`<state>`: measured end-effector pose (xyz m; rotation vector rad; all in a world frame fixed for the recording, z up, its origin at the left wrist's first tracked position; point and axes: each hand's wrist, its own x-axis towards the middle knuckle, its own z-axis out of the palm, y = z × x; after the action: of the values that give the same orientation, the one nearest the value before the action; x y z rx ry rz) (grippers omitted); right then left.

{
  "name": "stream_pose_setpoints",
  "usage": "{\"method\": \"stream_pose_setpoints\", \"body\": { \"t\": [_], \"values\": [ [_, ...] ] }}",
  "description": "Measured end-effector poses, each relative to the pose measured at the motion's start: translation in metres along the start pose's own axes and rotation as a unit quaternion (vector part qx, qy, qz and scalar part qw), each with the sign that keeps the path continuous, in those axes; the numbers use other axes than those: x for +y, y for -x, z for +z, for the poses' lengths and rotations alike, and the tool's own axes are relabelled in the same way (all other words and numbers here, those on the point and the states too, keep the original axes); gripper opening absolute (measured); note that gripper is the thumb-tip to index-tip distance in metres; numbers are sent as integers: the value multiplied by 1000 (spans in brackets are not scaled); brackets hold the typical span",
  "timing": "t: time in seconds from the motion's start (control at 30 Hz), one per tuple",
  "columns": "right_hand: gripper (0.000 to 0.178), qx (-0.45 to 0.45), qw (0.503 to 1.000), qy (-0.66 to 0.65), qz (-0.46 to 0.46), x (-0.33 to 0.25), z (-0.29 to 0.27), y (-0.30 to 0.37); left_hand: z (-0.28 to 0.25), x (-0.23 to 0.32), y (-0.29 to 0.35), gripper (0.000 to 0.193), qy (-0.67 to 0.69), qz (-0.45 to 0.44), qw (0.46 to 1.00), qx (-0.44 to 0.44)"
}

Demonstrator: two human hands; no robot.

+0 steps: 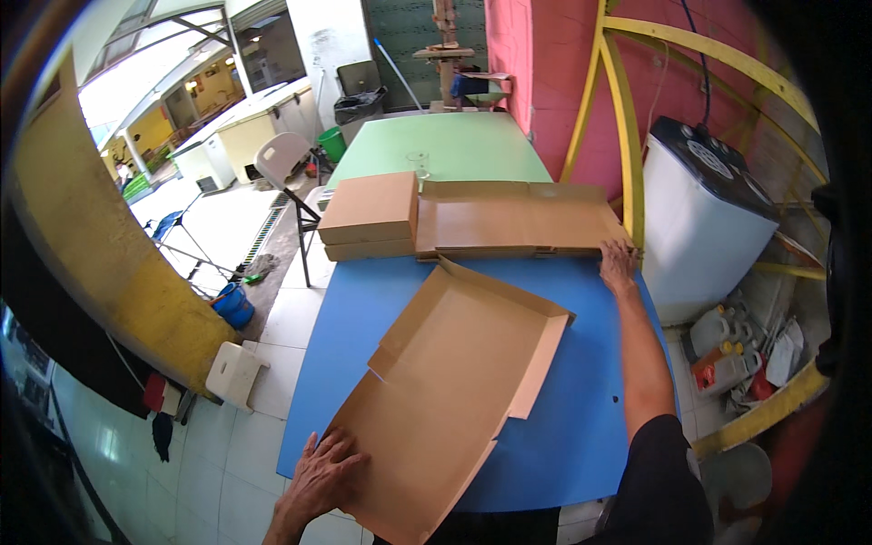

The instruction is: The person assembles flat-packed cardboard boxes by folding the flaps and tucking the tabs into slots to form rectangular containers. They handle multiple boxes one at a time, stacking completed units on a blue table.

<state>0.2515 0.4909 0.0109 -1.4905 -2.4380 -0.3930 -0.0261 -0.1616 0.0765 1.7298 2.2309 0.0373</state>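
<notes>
An unfolded brown cardboard box [445,363] lies slantwise before me, its far part with raised side walls and its near part flat, reaching past the table's front edge. My left hand [325,474] rests on its near left edge, fingers spread over the cardboard. My right arm is stretched forward. At the end of that arm, my right hand [619,268] has its fingers bent over the right end of a stack of flat cardboard boxes [518,216]. To the left of that stack, closed cardboard boxes [371,204] are piled up.
The blue table [563,454] meets a green table [454,141] bearing a clear glass [418,164]. A yellow metal frame [627,136] and a white washing machine [699,227] stand at the right. On the left are a folding chair [283,159], a white stool [234,372] and a blue bucket [234,304].
</notes>
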Motion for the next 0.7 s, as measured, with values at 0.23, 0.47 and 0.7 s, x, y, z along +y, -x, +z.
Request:
{"method": "stream_pose_setpoints", "body": {
  "t": [0.23, 0.47, 0.7],
  "values": [
    [11, 153, 983, -33, -91, 16, -4, 16, -2, 4, -2, 61, 24, -8, 999, 20],
    [9, 107, 983, 10, -151, 10, -31, 63, 2, 1, 0, 56, 34, 12, 998, 48],
    [14, 153, 971, -8, -182, -6, -50, 110, 13, -12, 16, 51, 63, 39, 994, 75]
  ]
}}
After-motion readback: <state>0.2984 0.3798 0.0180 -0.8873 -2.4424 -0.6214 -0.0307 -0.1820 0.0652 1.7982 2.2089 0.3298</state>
